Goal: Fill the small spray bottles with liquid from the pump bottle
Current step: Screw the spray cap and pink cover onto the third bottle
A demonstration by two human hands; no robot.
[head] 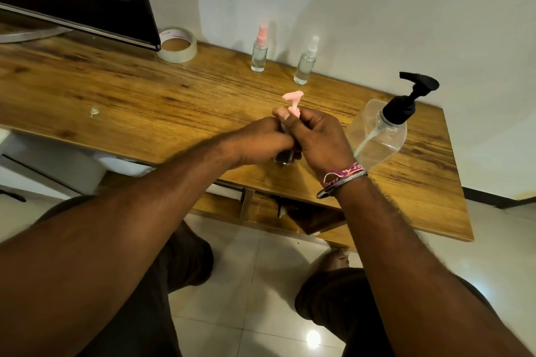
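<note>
From my remote seat I see both hands meeting over the front of the tabletop (121, 90), working on one small spray bottle (285, 159) — only its base peeks out below the fingers. The left hand (261, 143) has its grip wrapped round the bottle's body; the right hand (317, 139) has its grip clamped near the neck, just under the pink sprayer head (293, 100) that sticks up above the knuckles. I cannot tell whether that head is being screwed on or off, nor how much liquid this bottle holds.

Two more spray bottles stand by the wall: one with a pink top (259, 51) and one with a white top (306, 62), both capped and apparently holding clear liquid. I judge those done — so the held bottle looks like the last one.

The pump bottle (383, 127) stands just right of the hands, nearly drained.
</note>
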